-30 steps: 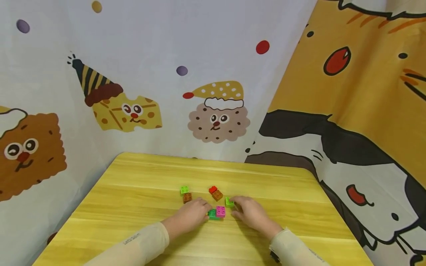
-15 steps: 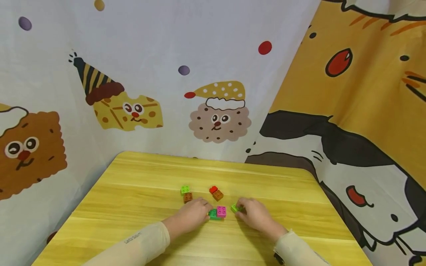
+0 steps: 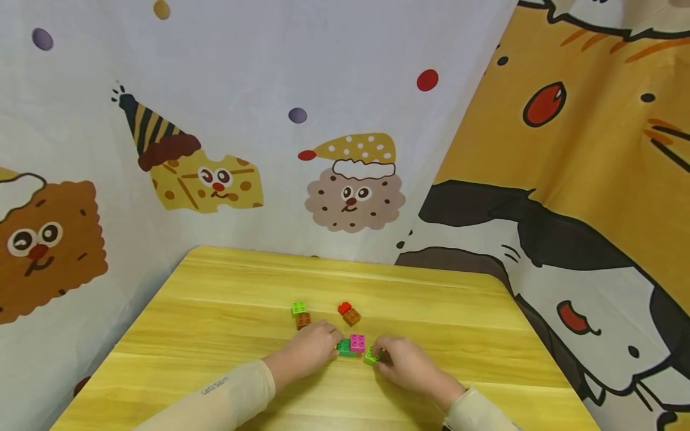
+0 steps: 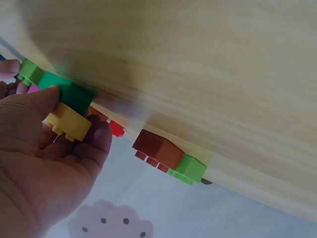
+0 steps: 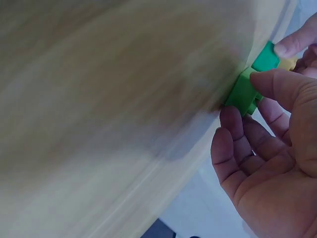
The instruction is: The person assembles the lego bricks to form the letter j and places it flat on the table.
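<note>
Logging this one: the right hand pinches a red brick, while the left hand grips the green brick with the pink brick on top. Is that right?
Not quite, the first colour is wrong: the right hand pinches a lime-green brick, as the right wrist view shows. The rest stands.

Two lime bricks (image 3: 299,309) (image 5: 241,92), two brown (image 3: 303,321) (image 3: 352,316), one green (image 4: 76,95), one pink (image 3: 357,342), one yellow (image 4: 69,120), one red (image 3: 344,307).
</note>
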Demonstrator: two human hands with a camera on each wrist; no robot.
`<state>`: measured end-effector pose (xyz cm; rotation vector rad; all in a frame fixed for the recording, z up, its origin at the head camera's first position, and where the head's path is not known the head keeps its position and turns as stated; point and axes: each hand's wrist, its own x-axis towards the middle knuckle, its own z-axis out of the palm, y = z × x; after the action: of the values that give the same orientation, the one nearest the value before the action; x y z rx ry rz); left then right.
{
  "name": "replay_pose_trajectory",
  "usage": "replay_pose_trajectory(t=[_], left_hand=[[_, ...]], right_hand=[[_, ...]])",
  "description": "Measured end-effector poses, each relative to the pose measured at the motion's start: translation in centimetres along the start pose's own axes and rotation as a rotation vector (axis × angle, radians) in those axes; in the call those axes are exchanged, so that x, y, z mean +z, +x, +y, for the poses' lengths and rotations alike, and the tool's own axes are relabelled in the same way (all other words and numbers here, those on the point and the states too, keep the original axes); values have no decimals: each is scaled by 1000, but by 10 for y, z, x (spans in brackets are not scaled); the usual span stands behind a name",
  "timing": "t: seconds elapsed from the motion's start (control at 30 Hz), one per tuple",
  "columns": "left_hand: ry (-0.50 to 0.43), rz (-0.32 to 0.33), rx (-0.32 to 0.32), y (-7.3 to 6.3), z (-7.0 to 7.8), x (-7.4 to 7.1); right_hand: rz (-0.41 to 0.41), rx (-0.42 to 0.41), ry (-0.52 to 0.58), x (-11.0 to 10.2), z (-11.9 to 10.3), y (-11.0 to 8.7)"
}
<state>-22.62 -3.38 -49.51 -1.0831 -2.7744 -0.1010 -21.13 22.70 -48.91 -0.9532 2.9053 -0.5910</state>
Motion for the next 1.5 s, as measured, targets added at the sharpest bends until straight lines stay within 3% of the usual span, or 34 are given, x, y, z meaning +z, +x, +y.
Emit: replay_pose_trajectory(t=[0.17, 0.57, 0.83, 1.1, 1.5], left_hand=[[-24, -4, 9, 2, 2, -1], [10, -4, 16, 5, 3, 4], [20, 6, 24, 1, 5, 6], [8, 13, 60, -8, 11, 12], [-9, 7, 37, -9, 17, 11]], right_hand=[[-1, -37, 39, 7, -5, 2], [7, -19, 34, 9, -5, 0], [-13, 0, 47, 11, -4, -1], [-3, -49, 65, 12, -8, -2], [-18, -77, 79, 9, -14, -2]])
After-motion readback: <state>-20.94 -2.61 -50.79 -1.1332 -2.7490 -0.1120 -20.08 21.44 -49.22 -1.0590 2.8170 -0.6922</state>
